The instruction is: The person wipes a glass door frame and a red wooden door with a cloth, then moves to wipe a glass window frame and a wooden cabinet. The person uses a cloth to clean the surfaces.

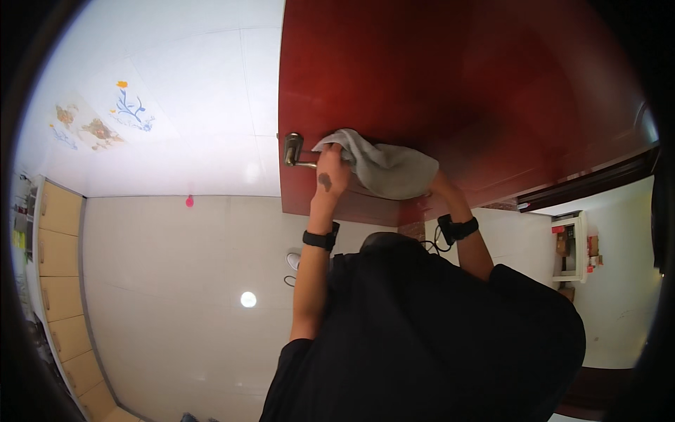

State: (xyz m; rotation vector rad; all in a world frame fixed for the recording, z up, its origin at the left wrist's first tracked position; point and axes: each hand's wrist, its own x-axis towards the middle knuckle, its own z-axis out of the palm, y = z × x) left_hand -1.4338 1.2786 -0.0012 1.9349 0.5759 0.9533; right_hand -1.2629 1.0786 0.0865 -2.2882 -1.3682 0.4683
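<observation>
A grey cloth spans both hands in front of a red door. My left hand grips the cloth's left end, close beside the metal lever handle at the door's left edge. The lever's free end reaches that hand; whether they touch is unclear. At the cloth's right end is my right hand, its fingers hidden by the folds, with the fabric held up there. The cloth sags between the hands, near the door's surface. Black bands circle both wrists, and a cable hangs by the right one.
White wall tiles with flower pictures rise beyond the door's left edge. Pale cabinets line the far left, across the light tiled floor. At right, past the dark door frame, stands a white shelf with boxes.
</observation>
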